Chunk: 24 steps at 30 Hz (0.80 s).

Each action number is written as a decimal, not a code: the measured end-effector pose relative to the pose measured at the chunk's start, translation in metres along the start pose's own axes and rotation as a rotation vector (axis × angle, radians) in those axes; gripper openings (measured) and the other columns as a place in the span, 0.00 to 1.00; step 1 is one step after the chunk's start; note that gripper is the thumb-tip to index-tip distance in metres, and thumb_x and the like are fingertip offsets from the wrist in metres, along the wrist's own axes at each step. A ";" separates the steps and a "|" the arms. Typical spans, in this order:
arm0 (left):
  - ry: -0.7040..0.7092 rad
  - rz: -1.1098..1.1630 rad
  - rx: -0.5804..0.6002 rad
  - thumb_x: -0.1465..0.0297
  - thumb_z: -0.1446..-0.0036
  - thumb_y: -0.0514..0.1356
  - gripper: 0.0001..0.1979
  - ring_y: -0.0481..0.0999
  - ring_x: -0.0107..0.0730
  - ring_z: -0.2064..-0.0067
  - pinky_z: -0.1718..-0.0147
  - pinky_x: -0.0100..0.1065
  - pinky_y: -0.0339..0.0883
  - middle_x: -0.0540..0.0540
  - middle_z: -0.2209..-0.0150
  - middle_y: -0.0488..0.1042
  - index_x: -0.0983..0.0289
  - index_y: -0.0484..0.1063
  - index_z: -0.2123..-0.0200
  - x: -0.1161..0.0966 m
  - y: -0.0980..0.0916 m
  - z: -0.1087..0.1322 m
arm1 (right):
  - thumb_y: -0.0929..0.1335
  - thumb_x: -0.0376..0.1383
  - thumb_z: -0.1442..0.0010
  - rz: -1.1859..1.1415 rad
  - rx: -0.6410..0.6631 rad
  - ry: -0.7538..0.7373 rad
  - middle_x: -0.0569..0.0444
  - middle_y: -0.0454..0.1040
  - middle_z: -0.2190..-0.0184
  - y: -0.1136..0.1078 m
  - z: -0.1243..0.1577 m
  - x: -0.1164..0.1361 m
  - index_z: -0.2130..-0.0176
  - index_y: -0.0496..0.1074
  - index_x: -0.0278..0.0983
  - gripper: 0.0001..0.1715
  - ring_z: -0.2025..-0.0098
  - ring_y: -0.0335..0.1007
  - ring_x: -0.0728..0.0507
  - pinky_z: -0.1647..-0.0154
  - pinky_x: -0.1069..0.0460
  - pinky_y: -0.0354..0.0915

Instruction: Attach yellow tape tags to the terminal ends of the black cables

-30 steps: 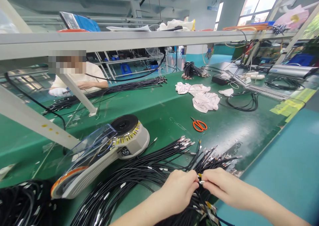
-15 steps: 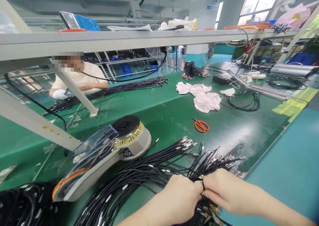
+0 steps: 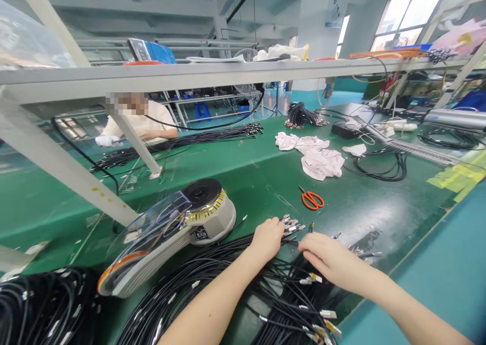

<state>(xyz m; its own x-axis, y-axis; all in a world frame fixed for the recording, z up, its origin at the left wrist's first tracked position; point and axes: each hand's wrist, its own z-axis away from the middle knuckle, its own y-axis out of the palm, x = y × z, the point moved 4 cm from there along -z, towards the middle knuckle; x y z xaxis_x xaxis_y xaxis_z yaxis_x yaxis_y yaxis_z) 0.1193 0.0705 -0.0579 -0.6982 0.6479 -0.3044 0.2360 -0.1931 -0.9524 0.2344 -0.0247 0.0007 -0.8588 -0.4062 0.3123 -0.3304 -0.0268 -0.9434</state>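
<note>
Curled over the tips of a bundle of black cables (image 3: 212, 264), my left hand (image 3: 268, 238) is closed on a cable near its silver connectors (image 3: 292, 226). Just to the right, my right hand (image 3: 330, 259) has its fingers bent and drawn together above a second bundle of black cables (image 3: 292, 304). What lies between its fingertips, if anything, is hidden. A cable end with a yellow tip (image 3: 312, 227) sticks up behind the right hand. White and yellow tags (image 3: 328, 314) show on the cables below it.
A round tape dispenser (image 3: 205, 208) stands left of my hands. Orange-handled scissors (image 3: 312, 199) and crumpled white cloths (image 3: 322, 162) lie beyond. Coiled black cables (image 3: 45, 304) fill the lower left. Across the green table (image 3: 235, 178), a person (image 3: 152, 119) sits beside another cable bundle. A shelf (image 3: 228, 71) runs overhead.
My hands were together over the right-hand bundle and have come apart. The left hand has moved up and left to the cable ends; the right has lifted slightly. The view has shifted a little.
</note>
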 end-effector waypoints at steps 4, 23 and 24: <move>-0.046 0.073 -0.048 0.74 0.43 0.48 0.06 0.70 0.36 0.62 0.64 0.35 0.62 0.57 0.65 0.70 0.64 0.63 0.66 -0.004 -0.011 0.008 | 0.59 0.28 0.42 0.222 -0.006 0.077 0.49 0.74 0.73 0.025 -0.015 -0.023 0.71 0.70 0.36 0.12 0.69 0.71 0.41 0.64 0.49 0.61; 0.081 0.511 -0.108 0.72 0.42 0.48 0.10 0.67 0.26 0.73 0.73 0.27 0.56 0.48 0.74 0.70 0.61 0.68 0.71 -0.034 -0.046 0.079 | 0.60 0.32 0.41 -0.248 -0.004 0.061 0.59 0.66 0.79 -0.013 -0.005 0.019 0.73 0.65 0.36 0.10 0.76 0.60 0.49 0.74 0.55 0.55; 0.094 0.498 -0.104 0.72 0.42 0.48 0.10 0.67 0.26 0.73 0.73 0.26 0.56 0.48 0.74 0.70 0.61 0.67 0.71 -0.036 -0.045 0.080 | 0.60 0.31 0.41 -0.213 0.001 0.048 0.58 0.66 0.78 -0.013 -0.003 0.021 0.73 0.65 0.36 0.10 0.76 0.60 0.49 0.74 0.55 0.55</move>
<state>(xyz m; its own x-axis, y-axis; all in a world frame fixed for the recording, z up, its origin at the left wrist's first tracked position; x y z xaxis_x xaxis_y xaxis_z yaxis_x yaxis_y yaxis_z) 0.0793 -0.0032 -0.0052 -0.4218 0.5600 -0.7131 0.5934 -0.4241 -0.6841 0.2195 -0.0299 0.0196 -0.7875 -0.3472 0.5092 -0.5057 -0.1083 -0.8559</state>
